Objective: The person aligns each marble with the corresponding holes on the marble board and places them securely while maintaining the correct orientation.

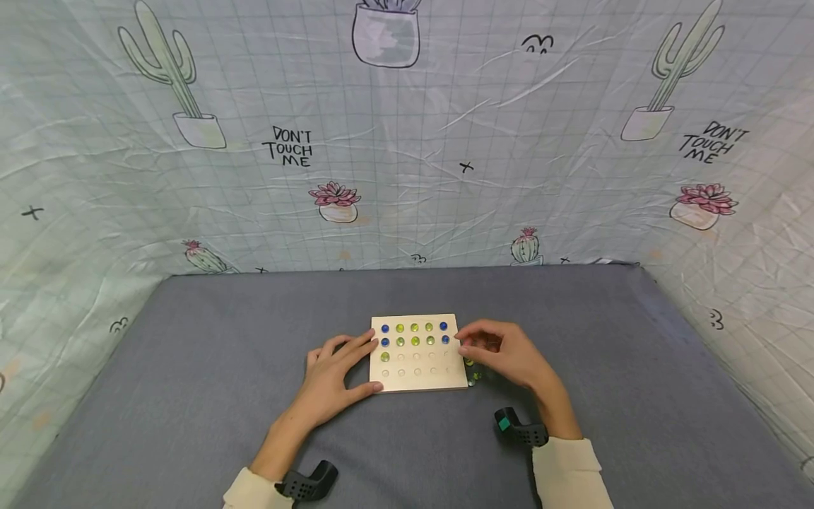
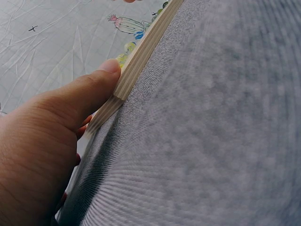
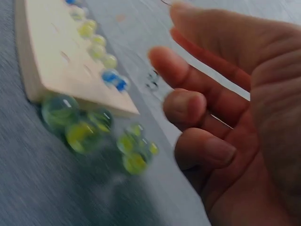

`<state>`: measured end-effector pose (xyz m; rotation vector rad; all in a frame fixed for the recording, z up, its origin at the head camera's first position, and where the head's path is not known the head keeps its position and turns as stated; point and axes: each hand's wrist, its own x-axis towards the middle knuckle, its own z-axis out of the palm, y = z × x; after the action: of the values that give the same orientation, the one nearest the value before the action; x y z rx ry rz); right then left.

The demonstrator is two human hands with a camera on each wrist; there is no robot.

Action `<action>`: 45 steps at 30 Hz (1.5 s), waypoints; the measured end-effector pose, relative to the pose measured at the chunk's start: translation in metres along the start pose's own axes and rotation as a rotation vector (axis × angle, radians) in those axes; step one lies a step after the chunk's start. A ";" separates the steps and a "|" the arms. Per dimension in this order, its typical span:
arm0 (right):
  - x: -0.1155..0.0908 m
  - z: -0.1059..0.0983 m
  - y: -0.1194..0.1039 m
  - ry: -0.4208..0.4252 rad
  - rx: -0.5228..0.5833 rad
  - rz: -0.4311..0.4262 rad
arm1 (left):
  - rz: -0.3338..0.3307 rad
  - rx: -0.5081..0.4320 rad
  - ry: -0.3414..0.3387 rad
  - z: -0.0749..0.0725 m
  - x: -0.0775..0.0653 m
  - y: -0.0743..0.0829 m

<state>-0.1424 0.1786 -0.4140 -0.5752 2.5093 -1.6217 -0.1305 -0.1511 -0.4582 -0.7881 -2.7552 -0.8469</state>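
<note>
A pale wooden board (image 1: 420,384) with rows of round hollows lies on the grey table. My left hand (image 1: 332,382) rests at its left side, straight fingers on the left edge and thumb (image 2: 96,84) against the near left corner. Blue marbles (image 1: 443,326) sit at both ends of the two far rows, with yellow-green marbles (image 1: 415,341) between them. One more yellow-green marble (image 1: 384,357) fills the left end of the third row. Over the board's right edge hovers my right hand (image 1: 509,351), thumb and forefinger apart with nothing seen between them.
Several loose yellow-green marbles (image 3: 135,162) lie on the table by the board's right edge, partly under my right hand in the head view. A printed cloth (image 1: 407,141) hangs behind the table (image 1: 254,318) and along both sides.
</note>
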 end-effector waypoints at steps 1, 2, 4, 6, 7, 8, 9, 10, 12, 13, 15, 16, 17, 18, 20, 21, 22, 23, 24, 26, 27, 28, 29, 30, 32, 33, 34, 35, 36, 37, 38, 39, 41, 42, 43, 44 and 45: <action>-0.002 -0.003 0.002 -0.008 0.008 0.002 | 0.001 -0.001 0.001 0.000 0.000 0.000; -0.004 -0.006 0.004 -0.017 0.013 0.004 | 0.003 -0.002 0.001 0.000 0.000 0.000; -0.007 -0.012 0.008 -0.030 0.013 0.008 | 0.005 -0.005 0.002 0.000 0.000 0.000; -0.010 -0.016 0.012 -0.043 0.004 0.019 | 0.005 -0.008 0.002 0.000 0.001 0.000; -0.011 -0.018 0.014 -0.051 -0.001 0.026 | 0.005 -0.008 0.001 0.000 0.001 0.000; -0.012 -0.020 0.015 -0.061 -0.005 0.034 | 0.004 -0.008 0.000 0.000 0.001 0.000; -0.013 -0.021 0.017 -0.072 -0.007 0.038 | 0.004 -0.009 -0.001 0.000 0.001 0.000; -0.014 -0.023 0.019 -0.083 -0.006 0.039 | 0.003 -0.008 -0.001 0.000 0.001 0.000; -0.016 -0.025 0.022 -0.103 -0.003 0.045 | 0.003 -0.007 -0.001 0.000 0.000 -0.001; -0.017 -0.026 0.023 -0.112 -0.002 0.049 | 0.003 -0.006 -0.001 0.000 0.000 -0.001; -0.019 -0.027 0.025 -0.131 0.010 0.065 | 0.004 -0.005 0.000 0.000 0.000 -0.001; -0.019 -0.027 0.025 -0.144 0.019 0.081 | 0.005 -0.004 0.000 0.000 0.000 -0.001; -0.020 -0.027 0.026 -0.158 0.029 0.100 | 0.005 -0.004 0.001 0.000 0.000 -0.001; -0.020 -0.027 0.027 -0.176 0.040 0.115 | 0.005 -0.005 0.001 0.000 0.001 -0.001; -0.020 -0.027 0.028 -0.208 0.066 0.142 | 0.004 -0.007 0.001 0.000 0.001 -0.001; -0.020 -0.026 0.029 -0.221 0.072 0.151 | 0.004 -0.008 0.000 0.000 0.001 -0.001; -0.020 -0.026 0.029 -0.232 0.073 0.159 | 0.004 -0.009 0.000 -0.001 0.001 -0.001; -0.020 -0.025 0.028 -0.239 0.065 0.162 | 0.003 -0.009 0.000 -0.001 0.001 -0.001; -0.019 -0.024 0.028 -0.243 0.056 0.163 | 0.003 -0.009 0.000 -0.001 0.001 -0.001; -0.018 -0.023 0.026 -0.248 0.029 0.169 | 0.002 -0.009 0.000 -0.001 0.001 0.000; -0.018 -0.023 0.025 -0.253 0.017 0.168 | 0.001 -0.010 0.001 -0.001 0.001 0.000; -0.018 -0.022 0.024 -0.257 0.010 0.169 | 0.001 -0.010 0.001 -0.001 0.001 0.000; -0.017 -0.022 0.023 -0.261 0.003 0.172 | 0.001 -0.011 0.001 -0.001 0.001 0.000; -0.017 -0.021 0.023 -0.265 0.000 0.173 | 0.000 -0.011 0.000 -0.001 0.001 0.000; -0.016 -0.020 0.022 -0.274 -0.005 0.176 | 0.000 -0.012 0.000 -0.001 0.001 0.000; -0.015 -0.020 0.021 -0.277 -0.009 0.178 | 0.000 -0.011 0.000 -0.002 0.001 0.000; -0.015 -0.019 0.021 -0.281 -0.015 0.182 | -0.001 -0.010 -0.001 -0.002 0.001 0.000; -0.015 -0.019 0.020 -0.284 -0.024 0.185 | -0.002 -0.009 -0.001 -0.002 0.001 0.000; -0.014 -0.018 0.020 -0.289 -0.031 0.186 | -0.002 -0.009 -0.001 -0.002 0.001 0.000; -0.014 -0.017 0.019 -0.293 -0.039 0.188 | -0.003 -0.009 -0.001 -0.002 0.001 0.000; -0.014 -0.017 0.018 -0.297 -0.046 0.189 | -0.004 -0.008 -0.001 -0.002 0.001 0.000; -0.013 -0.016 0.018 -0.298 -0.054 0.191 | -0.004 -0.006 -0.001 -0.001 0.001 0.000; -0.013 -0.015 0.017 -0.299 -0.080 0.194 | -0.004 -0.006 -0.001 -0.001 0.001 0.001; -0.013 -0.015 0.016 -0.297 -0.096 0.196 | -0.005 -0.007 -0.001 -0.001 0.001 0.001; -0.013 -0.014 0.016 -0.295 -0.111 0.195 | -0.005 -0.005 0.000 -0.001 0.001 0.001; -0.012 -0.014 0.016 -0.292 -0.131 0.194 | -0.005 -0.005 0.001 -0.001 0.001 0.001; -0.012 -0.013 0.015 -0.288 -0.147 0.193 | -0.004 -0.002 0.002 -0.001 0.001 0.000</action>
<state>-0.1387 0.1997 -0.4237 -0.5195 2.3962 -1.2019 -0.1311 -0.1510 -0.4569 -0.7818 -2.7555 -0.8515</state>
